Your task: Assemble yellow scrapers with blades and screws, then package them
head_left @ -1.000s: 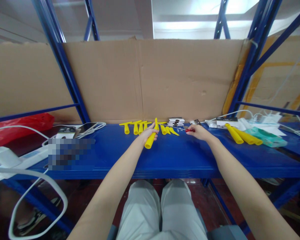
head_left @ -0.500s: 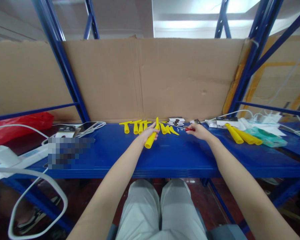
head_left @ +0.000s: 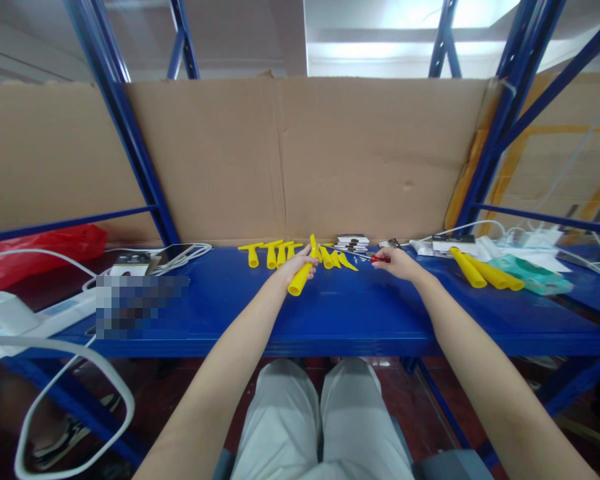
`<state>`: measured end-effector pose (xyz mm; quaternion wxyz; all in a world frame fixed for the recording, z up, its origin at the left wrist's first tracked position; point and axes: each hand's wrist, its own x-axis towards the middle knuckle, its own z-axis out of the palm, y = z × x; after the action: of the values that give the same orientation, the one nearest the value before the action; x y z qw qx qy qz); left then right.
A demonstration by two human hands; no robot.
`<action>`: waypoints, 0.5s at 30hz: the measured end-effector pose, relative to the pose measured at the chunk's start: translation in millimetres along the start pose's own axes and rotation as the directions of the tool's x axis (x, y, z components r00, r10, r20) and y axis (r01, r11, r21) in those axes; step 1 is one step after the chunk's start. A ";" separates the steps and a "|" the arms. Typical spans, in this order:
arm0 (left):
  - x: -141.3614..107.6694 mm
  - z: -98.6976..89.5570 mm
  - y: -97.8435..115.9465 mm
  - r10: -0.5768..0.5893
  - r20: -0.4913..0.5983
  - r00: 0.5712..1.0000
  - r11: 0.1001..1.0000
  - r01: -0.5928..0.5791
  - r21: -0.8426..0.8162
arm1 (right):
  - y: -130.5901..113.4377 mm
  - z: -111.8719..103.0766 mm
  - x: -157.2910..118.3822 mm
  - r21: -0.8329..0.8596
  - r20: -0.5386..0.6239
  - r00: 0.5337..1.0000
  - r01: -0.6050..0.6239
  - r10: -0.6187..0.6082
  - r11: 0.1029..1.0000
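My left hand (head_left: 299,264) is wrapped round a yellow tool (head_left: 299,280), whose thick round handle end points toward me and whose thin head points up and away. In my right hand (head_left: 394,261) is a screwdriver (head_left: 381,259) with a red handle, its shaft reaching left toward the head of the held tool. Whether the tip touches it is too small to tell. Several T-shaped yellow pieces (head_left: 253,256) lie in a row left of my left hand. More yellow pieces (head_left: 327,258) lie between my hands, with small metal bits near the screwdriver.
Cardboard (head_left: 370,153) stands behind the blue table (head_left: 350,313). A stack of small boxes (head_left: 353,243) sits at the back. To the right lie yellow handles (head_left: 470,268) and a green packet (head_left: 540,273); to the left, a power strip (head_left: 55,317), cables and a red bag (head_left: 45,250).
The held yellow tool has tilted slightly, its head shifting a little left and its handle end slightly up. The screwdriver shaft now reaches closer to the tool's head.
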<state>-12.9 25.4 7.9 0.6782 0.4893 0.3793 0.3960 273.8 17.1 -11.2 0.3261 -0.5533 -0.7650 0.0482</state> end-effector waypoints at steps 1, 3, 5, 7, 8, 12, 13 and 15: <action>-0.2 0.1 0.1 -0.001 -0.001 1.000 1.000 0.001 0.006 | -1.1 -0.2 -0.3 0.005 0.000 1.000 0.002 -0.002 1.000; 0.1 -0.1 0.0 0.000 -0.006 1.000 1.000 0.000 0.014 | -3.0 -0.6 -0.7 0.009 -0.005 1.000 -0.001 0.001 1.000; 1.2 -1.0 -0.5 0.002 0.003 1.000 1.000 -0.002 0.008 | -4.4 -0.9 -0.8 0.010 -0.009 1.000 -0.006 0.006 1.000; 2.7 -2.1 -1.4 0.006 0.020 1.000 1.000 -0.006 -0.009 | -4.9 -0.9 -0.6 0.012 -0.006 1.000 -0.014 0.014 1.000; 3.3 -2.6 -1.7 0.008 0.024 1.000 1.000 -0.007 -0.017 | -4.9 -0.8 -0.5 0.015 -0.003 1.000 -0.019 0.019 1.000; 3.7 -2.6 -2.1 0.007 0.008 1.000 1.000 -0.007 -0.011 | -3.9 -0.5 -0.2 0.020 -0.003 1.000 -0.021 0.021 1.000; 3.2 -2.2 -2.0 0.007 0.002 1.000 1.000 -0.007 -0.005 | -3.8 -0.5 -0.2 0.018 -0.005 1.000 -0.019 0.019 1.000; 2.0 -1.1 -1.7 0.007 -0.005 1.000 1.000 -0.007 0.005 | -4.0 -0.7 -0.2 0.014 -0.006 1.000 -0.021 0.021 1.000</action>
<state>-12.9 27.3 5.7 0.6746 0.4915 0.3802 0.3986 270.9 15.2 -9.0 0.3316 -0.5593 -0.7577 0.0552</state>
